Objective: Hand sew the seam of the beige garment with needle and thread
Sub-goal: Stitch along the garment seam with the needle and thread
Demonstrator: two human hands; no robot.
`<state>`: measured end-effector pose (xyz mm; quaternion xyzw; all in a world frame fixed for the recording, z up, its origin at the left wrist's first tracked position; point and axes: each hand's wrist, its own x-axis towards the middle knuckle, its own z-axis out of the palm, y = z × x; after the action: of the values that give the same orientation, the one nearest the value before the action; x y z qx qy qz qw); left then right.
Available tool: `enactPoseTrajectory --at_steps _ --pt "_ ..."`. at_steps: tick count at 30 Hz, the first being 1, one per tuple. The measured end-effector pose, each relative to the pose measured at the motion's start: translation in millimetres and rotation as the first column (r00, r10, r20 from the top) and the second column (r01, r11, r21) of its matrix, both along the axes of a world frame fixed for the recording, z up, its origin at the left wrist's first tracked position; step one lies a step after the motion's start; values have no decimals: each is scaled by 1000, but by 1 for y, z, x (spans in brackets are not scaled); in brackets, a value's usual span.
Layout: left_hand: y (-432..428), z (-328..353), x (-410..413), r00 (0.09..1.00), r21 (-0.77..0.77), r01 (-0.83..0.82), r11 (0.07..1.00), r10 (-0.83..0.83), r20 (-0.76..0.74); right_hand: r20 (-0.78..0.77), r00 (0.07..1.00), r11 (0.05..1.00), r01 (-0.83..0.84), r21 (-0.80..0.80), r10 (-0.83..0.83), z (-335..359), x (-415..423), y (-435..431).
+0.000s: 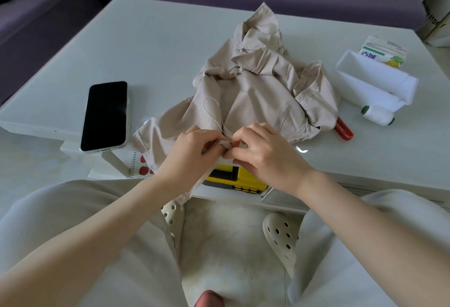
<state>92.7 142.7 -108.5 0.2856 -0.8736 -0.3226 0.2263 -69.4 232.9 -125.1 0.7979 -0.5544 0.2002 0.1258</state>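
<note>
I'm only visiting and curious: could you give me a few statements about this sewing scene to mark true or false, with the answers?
1. The left hand and the right hand both pinch the beige garment at its near edge. True.
2. The phone lies right of the garment, screen lit. False: it lies left of it, screen dark.
3. A white thread spool lies on its side on the table, right of the garment. True.
4. The right hand holds the red-handled tool. False: it lies on the table, partly under the garment.
5. A thread loop lies on the garment beyond the hands. True.
</note>
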Motion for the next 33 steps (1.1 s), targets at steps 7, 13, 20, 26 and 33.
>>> enactPoseTrajectory --at_steps 7,13,20,26,33 --pt "-2 -1 -2 999 155 18 988 -25 47 -53 999 999 -13 -50 10 -2 0 -1" --pt "-3 1 -1 997 160 -19 987 6 80 128 991 998 -26 -58 33 -2 2 -3" --pt "-10 -7 -4 992 13 -99 995 98 85 827 538 979 -16 206 -165 20 9 3" --pt "-2 1 -14 995 69 -100 993 101 -14 932 200 947 -42 317 -303 34 7 8" --pt "31 23 -25 987 454 158 877 -153 -48 920 -180 934 -147 324 -348 36 -7 14"
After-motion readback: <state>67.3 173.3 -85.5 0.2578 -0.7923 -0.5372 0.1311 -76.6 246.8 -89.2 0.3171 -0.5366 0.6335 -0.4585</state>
